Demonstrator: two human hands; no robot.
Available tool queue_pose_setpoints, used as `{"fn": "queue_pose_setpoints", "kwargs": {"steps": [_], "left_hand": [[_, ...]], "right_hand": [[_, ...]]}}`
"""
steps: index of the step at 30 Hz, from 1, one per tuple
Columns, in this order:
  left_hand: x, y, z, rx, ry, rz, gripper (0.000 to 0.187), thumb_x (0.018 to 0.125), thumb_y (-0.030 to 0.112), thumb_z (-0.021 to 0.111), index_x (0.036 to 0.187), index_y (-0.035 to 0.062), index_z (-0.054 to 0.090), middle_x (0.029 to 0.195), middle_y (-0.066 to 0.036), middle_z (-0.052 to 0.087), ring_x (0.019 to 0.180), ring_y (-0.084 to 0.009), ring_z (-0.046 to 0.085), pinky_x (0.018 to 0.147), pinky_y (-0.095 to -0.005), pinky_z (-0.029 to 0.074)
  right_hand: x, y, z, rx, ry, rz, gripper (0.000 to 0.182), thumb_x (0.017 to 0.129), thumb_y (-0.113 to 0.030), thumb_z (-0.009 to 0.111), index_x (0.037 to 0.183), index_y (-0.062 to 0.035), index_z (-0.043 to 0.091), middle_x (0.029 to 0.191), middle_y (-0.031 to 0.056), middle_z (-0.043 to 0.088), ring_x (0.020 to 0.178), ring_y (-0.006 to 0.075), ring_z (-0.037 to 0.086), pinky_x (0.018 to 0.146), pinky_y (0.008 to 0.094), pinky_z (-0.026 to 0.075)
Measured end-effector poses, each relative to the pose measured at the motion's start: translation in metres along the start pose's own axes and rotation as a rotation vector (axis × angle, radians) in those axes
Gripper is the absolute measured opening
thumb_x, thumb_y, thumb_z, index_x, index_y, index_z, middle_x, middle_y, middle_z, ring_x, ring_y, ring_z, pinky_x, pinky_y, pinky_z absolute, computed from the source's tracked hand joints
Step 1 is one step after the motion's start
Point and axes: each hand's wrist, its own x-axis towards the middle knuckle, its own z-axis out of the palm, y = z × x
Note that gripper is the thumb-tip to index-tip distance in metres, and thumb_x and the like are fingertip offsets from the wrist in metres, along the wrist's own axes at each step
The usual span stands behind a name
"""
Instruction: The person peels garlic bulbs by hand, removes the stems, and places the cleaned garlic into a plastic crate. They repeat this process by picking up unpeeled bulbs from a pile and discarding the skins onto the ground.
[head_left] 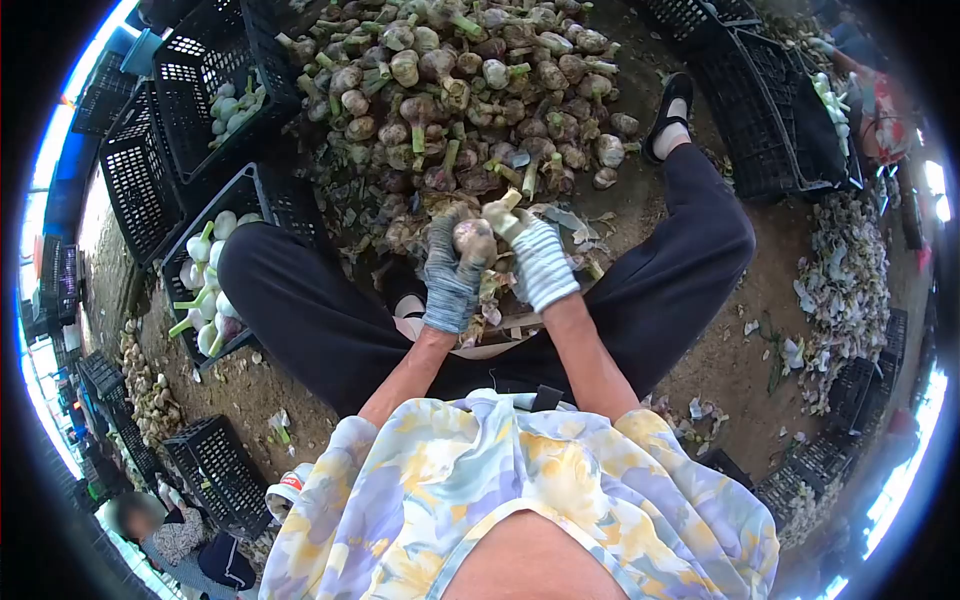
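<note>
My left hand [455, 272], in a grey-blue knitted glove, is wrapped round a garlic bulb [473, 238] with purplish skin. Close beside it on the right is my right hand [541, 260], in a white-and-grey striped glove with its fingers curled towards the bulb. A short pale stem stub [512, 198] shows at the right fingertips; what those fingers hold is partly hidden. Just beyond both hands rises a large heap of unpeeled garlic [455, 95], many bulbs with stems on. Loose peel [490, 300] lies beneath the hands between my legs.
At my left knee stands a black crate [250, 185] with peeled white garlic [207, 285]. More black crates [215, 80] stand behind it, and others [765, 110] at the far right. Garlic skins [845, 290] pile up on the right. A person [190, 535] sits at lower left.
</note>
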Motion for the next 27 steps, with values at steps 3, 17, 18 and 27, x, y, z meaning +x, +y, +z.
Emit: {"fn": "queue_pose_setpoints", "kwargs": {"steps": [3,17,18,27], "left_hand": [[-0.001,0.005,0.002,-0.008,0.043,-0.058,0.054,0.080,0.030,0.065,0.122,0.0044,0.041,0.114,-0.007,0.048,0.102,-0.0143,0.047,0.088,-0.0267,0.042],[0.018,-0.007,-0.039,-0.844,-0.136,-1.056,0.067,0.078,0.067,0.037,0.102,0.0079,0.055,0.072,-0.015,0.061,0.046,-0.0280,0.054,0.027,-0.0321,0.035],[0.021,-0.011,-0.042,-1.018,-0.348,-1.078,0.067,0.076,0.069,0.039,0.102,0.0096,0.055,0.075,-0.016,0.061,0.049,-0.0278,0.056,0.030,-0.0337,0.039],[0.010,0.012,-0.017,-0.512,0.112,-0.570,0.060,0.077,0.061,0.052,0.104,0.0079,0.053,0.093,-0.008,0.057,0.085,-0.0178,0.055,0.074,-0.0288,0.049]], "right_hand": [[-0.001,0.000,0.009,-0.146,0.016,-0.187,0.021,0.080,-0.016,0.060,0.097,-0.0050,0.060,0.083,0.0007,0.060,0.064,0.0085,0.054,0.052,0.0224,0.046],[0.006,0.012,-0.011,-0.597,-0.136,-0.398,0.022,0.075,-0.001,0.057,0.096,0.0030,0.060,0.088,0.0078,0.064,0.077,0.0143,0.058,0.069,0.0284,0.047],[0.016,0.026,-0.015,-0.739,-0.101,-0.481,0.022,0.073,-0.001,0.058,0.095,0.0017,0.059,0.086,0.0067,0.063,0.077,0.0156,0.059,0.068,0.0283,0.047],[-0.006,0.033,-0.015,0.222,-0.238,0.035,0.020,0.077,-0.008,0.063,0.096,-0.0009,0.060,0.081,0.0050,0.062,0.063,0.0156,0.059,0.052,0.0274,0.050]]}}
